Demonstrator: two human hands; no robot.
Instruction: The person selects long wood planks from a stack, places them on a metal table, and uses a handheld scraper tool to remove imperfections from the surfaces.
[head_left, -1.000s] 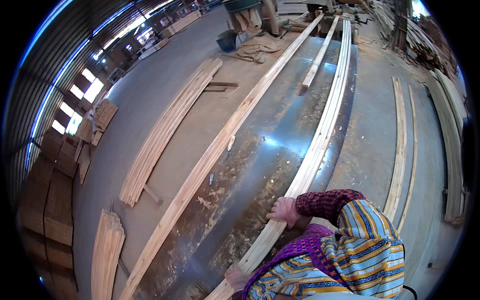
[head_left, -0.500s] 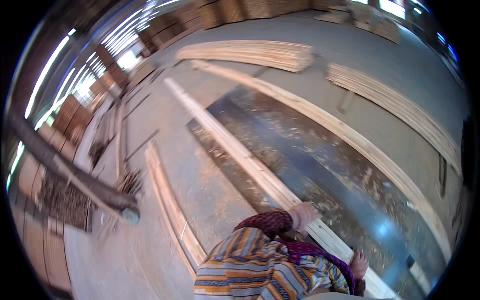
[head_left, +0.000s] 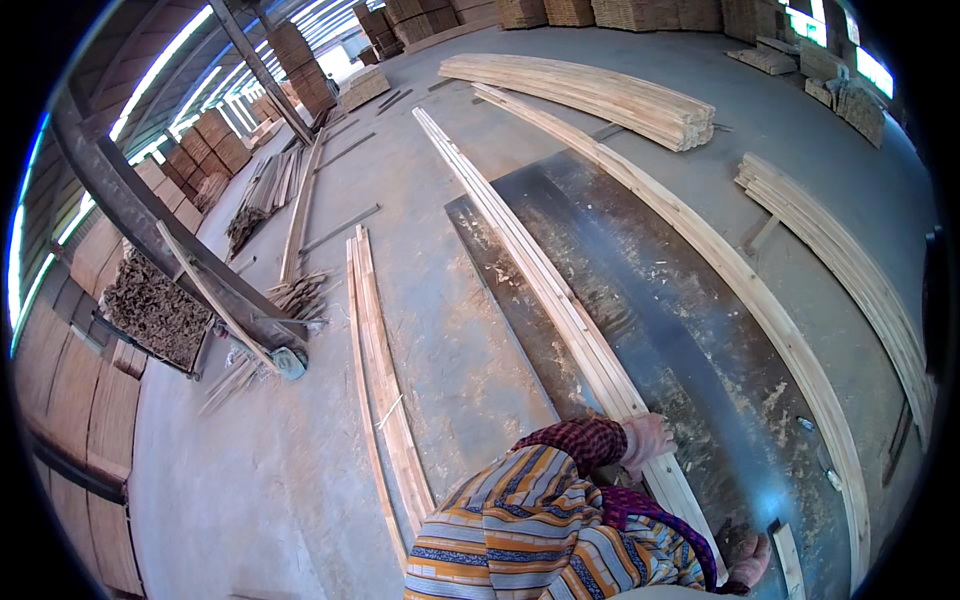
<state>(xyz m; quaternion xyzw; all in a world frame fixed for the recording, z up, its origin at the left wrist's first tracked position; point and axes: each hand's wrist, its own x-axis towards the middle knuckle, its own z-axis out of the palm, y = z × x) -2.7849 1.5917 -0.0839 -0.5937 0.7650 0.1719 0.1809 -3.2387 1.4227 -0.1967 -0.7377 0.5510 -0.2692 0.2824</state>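
Note:
A narrow bundle of long, pale wooden strips [head_left: 555, 300] runs from the far middle down to my body, lying over a dark metal table. My left hand [head_left: 648, 442] is closed over the bundle, its fingers wrapped across the far side. Lower down, at the bundle's near end, my right hand [head_left: 750, 562] is against its right side with the fingers curled; the sleeve and lower edge hide part of that grip. A short wooden offcut [head_left: 788, 560] lies just right of my right hand.
A long board [head_left: 700, 235] lies along the table's far right side. Stacked planks [head_left: 590, 95] and another plank pile [head_left: 840, 240] rest beyond. On my left are several loose strips [head_left: 385, 400], a leaning metal post [head_left: 175, 235] and a bundle of thin sticks [head_left: 155, 305].
My view has turned, so the scene appears shifted rightward. My right hand has moved from over the bundle to its side at the near end. My left hand stays on the strips.

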